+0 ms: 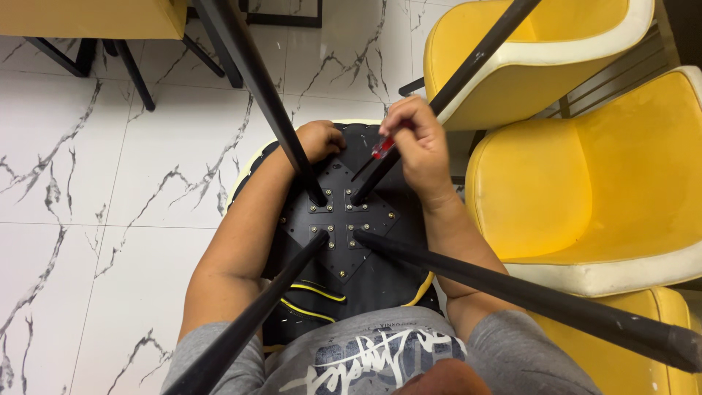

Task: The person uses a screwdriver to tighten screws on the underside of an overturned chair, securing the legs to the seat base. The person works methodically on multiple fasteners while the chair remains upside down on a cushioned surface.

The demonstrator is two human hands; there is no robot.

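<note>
An upturned chair rests against my lap, its black underside [380,274] facing up. A black mounting plate [344,223] with several screws carries four black legs [512,289] that splay outward. My right hand [417,146] grips a red-handled screwdriver [382,148], whose tip points down at the plate's far side. My left hand [320,139] rests on the far edge of the black underside, just behind one leg [267,95], fingers curled against the surface.
Two yellow chairs with white rims stand to the right [585,190] and far right [541,44]; a third yellow seat [636,329] shows at the bottom right. A yellow table [88,18] with black legs is at the top left. White marbled floor tiles [95,219] lie to the left.
</note>
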